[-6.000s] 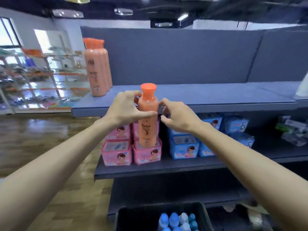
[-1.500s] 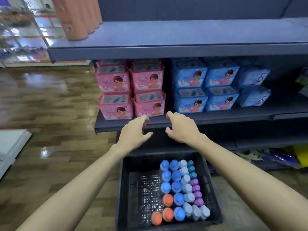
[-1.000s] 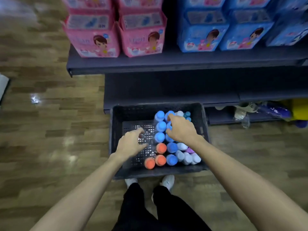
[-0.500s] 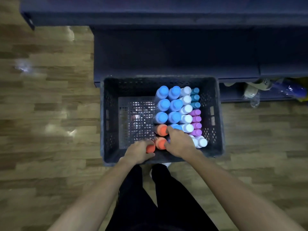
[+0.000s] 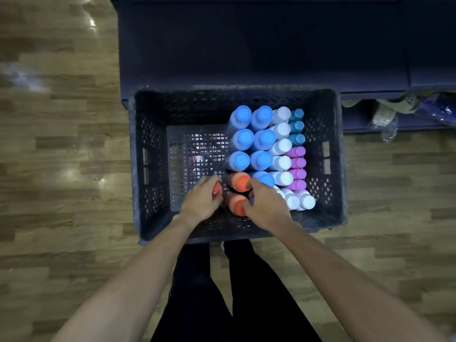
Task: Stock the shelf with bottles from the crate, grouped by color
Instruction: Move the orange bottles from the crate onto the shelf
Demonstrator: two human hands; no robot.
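Observation:
A black plastic crate stands on the wood floor below me, its bottles upright and seen from above. Blue-capped bottles fill two columns, with white ones, teal ones and purple ones to their right. Three orange bottles sit at the near side. My left hand grips the leftmost orange bottle round its top. My right hand curls thumb and fingers against the other two orange bottles. The crate's left half holds no bottles.
The dark base of the shelf unit runs right behind the crate. Bags and plastic clutter lie under the shelf at the right. My legs in black trousers stand at the crate's near edge. Wood floor spreads to the left.
Six seconds ago both hands held an orange bottle at the top shelf. Since then they dropped empty into the crate, the view tilted down, and they closed on the orange bottles.

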